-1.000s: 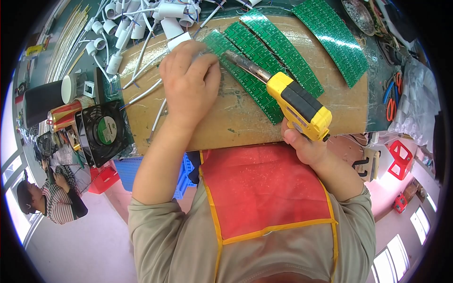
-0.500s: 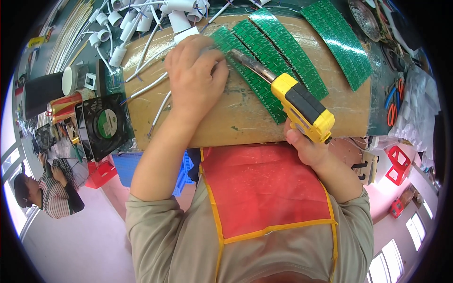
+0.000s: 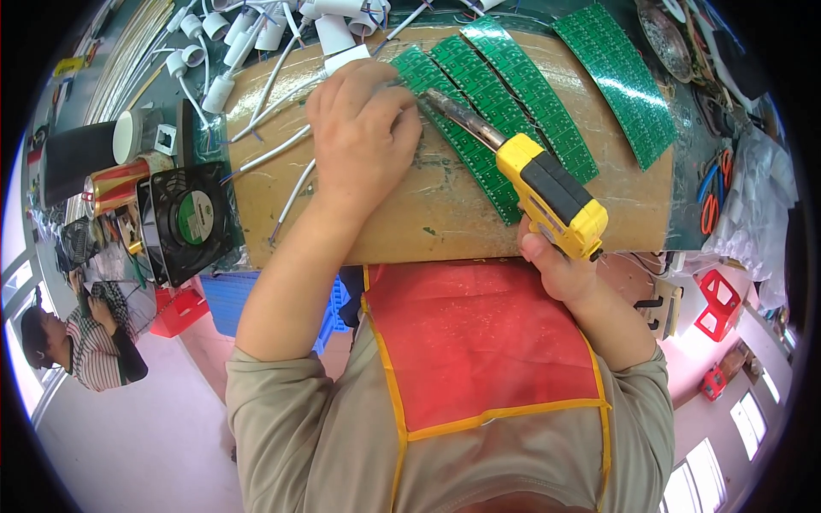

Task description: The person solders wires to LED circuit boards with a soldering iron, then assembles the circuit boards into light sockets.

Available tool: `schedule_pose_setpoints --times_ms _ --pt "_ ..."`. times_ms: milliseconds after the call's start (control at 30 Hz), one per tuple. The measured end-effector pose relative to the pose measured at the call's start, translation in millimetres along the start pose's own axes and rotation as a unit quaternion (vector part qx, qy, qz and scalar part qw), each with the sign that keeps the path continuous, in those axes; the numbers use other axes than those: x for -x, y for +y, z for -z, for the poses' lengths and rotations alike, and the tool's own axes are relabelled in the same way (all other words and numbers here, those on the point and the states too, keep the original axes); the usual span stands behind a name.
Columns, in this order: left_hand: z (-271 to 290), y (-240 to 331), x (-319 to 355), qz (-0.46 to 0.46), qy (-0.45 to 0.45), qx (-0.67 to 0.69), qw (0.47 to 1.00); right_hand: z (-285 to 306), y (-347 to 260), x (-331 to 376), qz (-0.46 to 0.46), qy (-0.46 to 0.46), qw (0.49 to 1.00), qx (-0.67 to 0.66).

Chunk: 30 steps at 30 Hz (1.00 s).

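My right hand [image 3: 558, 269] grips a yellow and black soldering gun [image 3: 554, 192] by its handle. Its metal tip points up and left, ending by the far end of a narrow green circuit board strip [image 3: 483, 171]. Beside that tip, my left hand [image 3: 363, 128] is closed with fingers curled over the strip's far left end; whatever they pinch is hidden. Two more green board strips [image 3: 532, 90] lie alongside to the right. Just beyond my left knuckles is a white lamp holder [image 3: 346, 60], and white cables [image 3: 295, 198] with bare ends lie left of my wrist.
A brown work board [image 3: 342, 244] covers the bench front. Several white lamp holders [image 3: 248, 38] pile up at the far left. A black fan [image 3: 190, 222] and a can [image 3: 115, 190] stand left. Rightward are a wide green panel [image 3: 620, 85] and scissors [image 3: 710, 214]. Another person [image 3: 94, 333] sits left.
The bench scene has shifted slightly in the view. Both hands and the soldering gun keep nearly the same pose, with the tip still by the strip's far end.
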State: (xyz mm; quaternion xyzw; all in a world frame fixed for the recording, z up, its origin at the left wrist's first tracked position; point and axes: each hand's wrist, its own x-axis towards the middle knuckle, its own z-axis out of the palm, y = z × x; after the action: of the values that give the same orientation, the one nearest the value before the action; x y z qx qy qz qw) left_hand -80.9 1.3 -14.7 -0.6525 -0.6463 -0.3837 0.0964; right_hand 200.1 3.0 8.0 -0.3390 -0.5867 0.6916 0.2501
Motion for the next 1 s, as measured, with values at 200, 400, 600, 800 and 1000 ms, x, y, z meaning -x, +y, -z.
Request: schedule_pose_setpoints --times_ms 200,400,600,800,1000 --pt "2.3 1.5 -1.9 -0.007 0.006 -0.012 1.0 6.6 14.4 7.2 0.001 -0.003 1.0 -0.021" --pt "2.7 2.9 -1.3 -0.008 0.004 -0.013 1.0 5.1 16.5 6.5 0.016 -0.007 1.0 0.003" --pt "0.5 1.8 -0.7 0.002 0.003 0.002 1.0 6.9 14.6 3.5 0.025 -0.018 0.999 0.006" --pt "1.6 3.5 -1.1 -0.001 0.003 -0.007 1.0 6.4 13.2 4.1 0.008 -0.008 1.0 -0.001" --pt "2.2 2.5 -1.4 -0.004 0.004 -0.012 1.0 5.4 10.6 2.3 0.005 0.008 0.995 -0.095"
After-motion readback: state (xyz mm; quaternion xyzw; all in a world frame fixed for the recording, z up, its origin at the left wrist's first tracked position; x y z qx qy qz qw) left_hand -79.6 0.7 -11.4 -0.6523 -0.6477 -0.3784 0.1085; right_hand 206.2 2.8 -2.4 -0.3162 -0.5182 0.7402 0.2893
